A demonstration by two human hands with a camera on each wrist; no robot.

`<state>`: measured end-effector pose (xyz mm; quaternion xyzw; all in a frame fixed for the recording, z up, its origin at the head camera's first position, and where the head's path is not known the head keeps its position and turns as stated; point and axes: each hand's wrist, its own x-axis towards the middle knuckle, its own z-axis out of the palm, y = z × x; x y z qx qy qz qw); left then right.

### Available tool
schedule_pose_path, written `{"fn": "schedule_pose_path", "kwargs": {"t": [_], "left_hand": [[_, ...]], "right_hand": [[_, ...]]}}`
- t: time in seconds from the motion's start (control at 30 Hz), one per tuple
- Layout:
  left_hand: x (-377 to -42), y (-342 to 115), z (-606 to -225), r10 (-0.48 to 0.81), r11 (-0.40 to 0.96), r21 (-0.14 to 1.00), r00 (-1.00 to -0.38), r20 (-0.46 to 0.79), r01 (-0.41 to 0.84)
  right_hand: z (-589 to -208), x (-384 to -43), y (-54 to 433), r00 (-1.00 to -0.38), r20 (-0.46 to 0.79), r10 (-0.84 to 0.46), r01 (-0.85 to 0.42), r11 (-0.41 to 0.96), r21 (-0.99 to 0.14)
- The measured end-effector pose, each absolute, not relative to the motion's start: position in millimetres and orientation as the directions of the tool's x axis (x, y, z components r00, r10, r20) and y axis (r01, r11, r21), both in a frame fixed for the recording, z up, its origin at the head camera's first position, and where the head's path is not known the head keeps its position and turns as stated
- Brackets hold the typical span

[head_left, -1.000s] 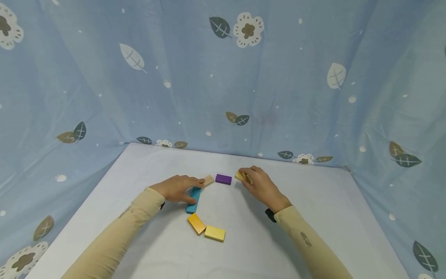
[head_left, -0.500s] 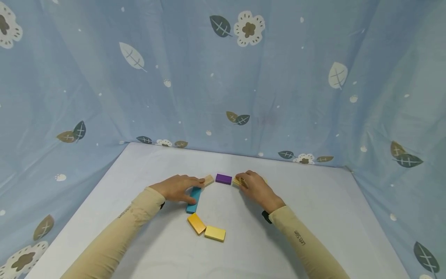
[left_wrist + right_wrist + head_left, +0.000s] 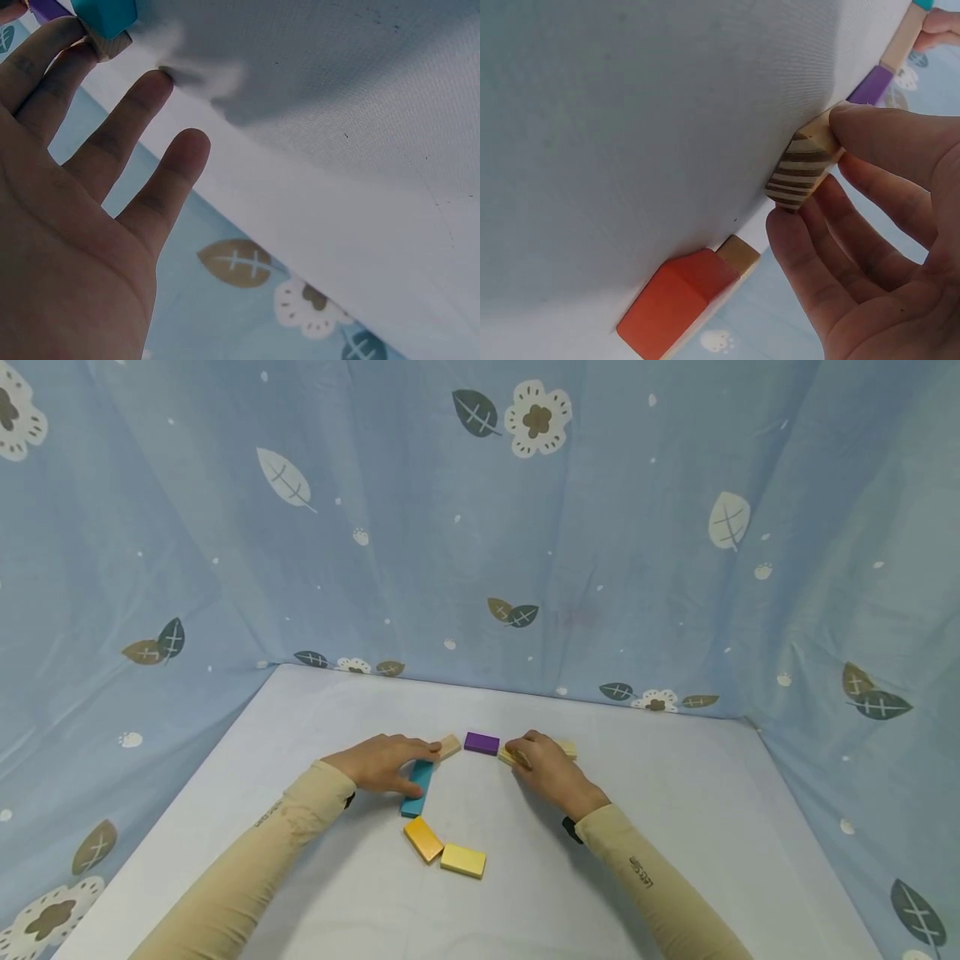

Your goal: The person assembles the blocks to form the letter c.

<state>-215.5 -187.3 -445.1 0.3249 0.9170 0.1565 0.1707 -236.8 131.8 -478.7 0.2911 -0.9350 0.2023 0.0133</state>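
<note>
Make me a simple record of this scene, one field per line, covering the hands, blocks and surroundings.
Left hand: thumb over the blue block, a finger at the tan block
Right hand: pinches the striped block between thumb and fingers
Between the hands: purple block
Nearer the person: orange block and yellow block, set at an angle
Beyond the right hand: red block beside a pale block
Surface: white tabletop
Backdrop: blue curtain with leaves and flowers
</note>
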Motion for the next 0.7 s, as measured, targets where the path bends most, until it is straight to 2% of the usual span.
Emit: {"fn": "schedule_pose_path", "kwargs": {"t": [0.7], "left_hand": [[-215.3, -189.5, -446.7, 0.64, 0.746, 0.402, -0.738, -0.214, 0.531]], "right_hand": [[-481.7, -240.2, 126.9, -0.826, 0.157, -0.542, -0.56, 0.754, -0.344]]}}
